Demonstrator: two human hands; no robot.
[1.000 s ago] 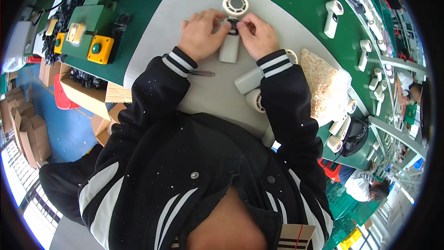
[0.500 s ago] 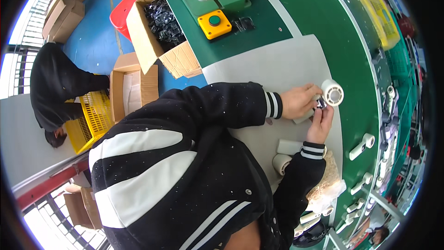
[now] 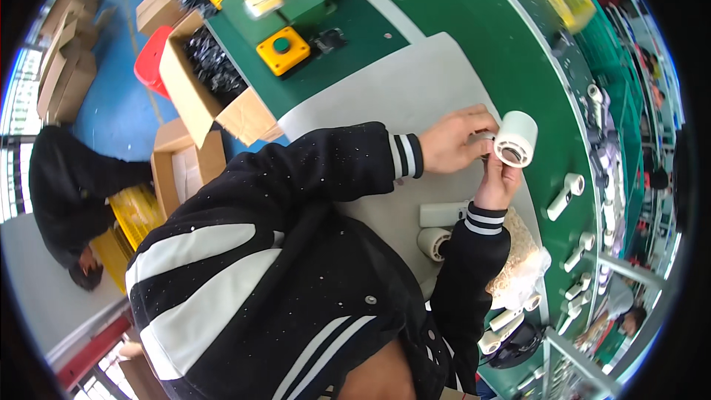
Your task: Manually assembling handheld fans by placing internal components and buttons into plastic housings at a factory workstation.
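Closest to me, my right hand comes up from its striped cuff, fingers curled under the white plastic cylinder, pinching it from below near its open end. My left hand reaches in from the other side, fingertips pressed together on the small dark part at the cylinder's mouth, thumb touching the housing's wall. So both hands are closed on the one piece, held up just above the grey mat, over its right edge.

I judge this housing light and stiff: hollow moulded plastic with a smooth, somewhat slippery skin. The round wall is the place to hold it, fingers wrapped part way around, because the open rim with its inner ring looks like the thinner part and the one I need free. A hard squeeze should not be needed.

Just below my right wrist lie another white tube and a round white cap on the mat. Beyond my hands, white handle-shaped parts lie in a row on the green bench. Farther off to my left stand a yellow button box and an open carton of black parts.
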